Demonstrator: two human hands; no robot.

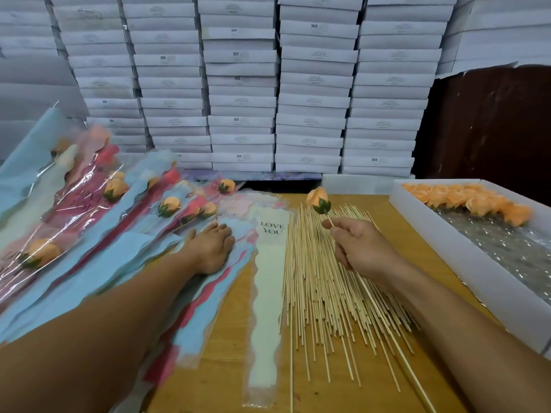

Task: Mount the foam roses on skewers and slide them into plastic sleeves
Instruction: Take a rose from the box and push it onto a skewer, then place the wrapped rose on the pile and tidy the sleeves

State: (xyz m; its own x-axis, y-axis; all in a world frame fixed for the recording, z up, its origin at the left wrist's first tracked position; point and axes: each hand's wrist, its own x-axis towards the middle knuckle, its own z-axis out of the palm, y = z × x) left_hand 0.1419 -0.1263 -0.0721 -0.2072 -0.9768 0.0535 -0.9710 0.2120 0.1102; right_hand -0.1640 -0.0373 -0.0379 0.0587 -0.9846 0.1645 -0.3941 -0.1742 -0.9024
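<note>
While the tabletop (387, 222) keeps sleeves (269, 263), skewers (316, 281) and the rose tray (447, 234) within reach, the left hand (210, 248) lies flat, seemingly pinning sleeves, and the right hand (360, 245) pinches a skewer bearing a rose (319, 200).

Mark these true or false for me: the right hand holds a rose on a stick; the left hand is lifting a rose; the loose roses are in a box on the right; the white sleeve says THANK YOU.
1. The right hand holds a skewered rose: true.
2. The left hand lifts a rose: false, it rests flat on the sleeves.
3. Loose roses lie in the white box on the right: true.
4. The white sleeve reads THANK YOU: false, LOVE YOU.
</note>
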